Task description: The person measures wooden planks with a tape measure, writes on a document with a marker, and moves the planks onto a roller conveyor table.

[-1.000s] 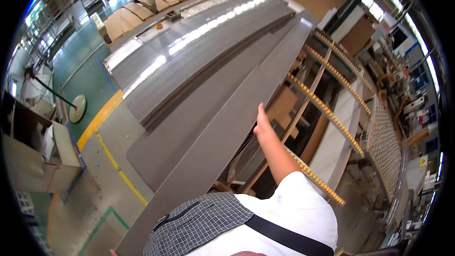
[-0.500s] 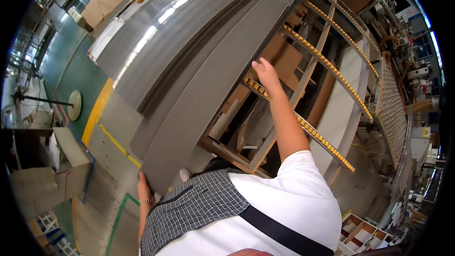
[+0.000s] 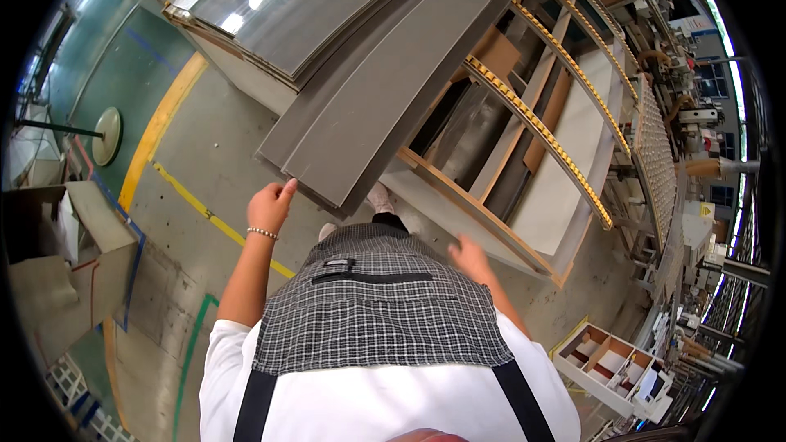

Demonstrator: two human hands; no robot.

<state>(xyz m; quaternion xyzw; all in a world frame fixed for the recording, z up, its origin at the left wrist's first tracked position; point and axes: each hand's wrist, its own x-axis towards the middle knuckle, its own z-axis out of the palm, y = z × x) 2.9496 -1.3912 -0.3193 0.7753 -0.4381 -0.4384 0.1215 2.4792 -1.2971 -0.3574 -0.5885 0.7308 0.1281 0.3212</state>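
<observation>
A long grey panel point(image 3: 385, 90) lies on top of other grey panels, with its near end toward me. At that end's left corner my left hand point(image 3: 273, 205) is closed on the panel's edge, thumb near the top face; the fingertips are partly hidden. My right hand point(image 3: 468, 254) is beside my apron, apart from the panel and slightly blurred. It holds nothing, and its thumb and fingers look apart.
A stack of glossy grey sheets point(image 3: 327, 8) stands at the far left. To the right is a wooden-framed rack with yellow roller strips point(image 3: 557, 143). A cardboard box point(image 3: 106, 245) sits on the left, and a divided tray point(image 3: 610, 360) at the lower right.
My right hand has left the panel's right edge and come back beside my body. My left hand stays at the near corner. The view has shifted, with the panel's end now farther from me.
</observation>
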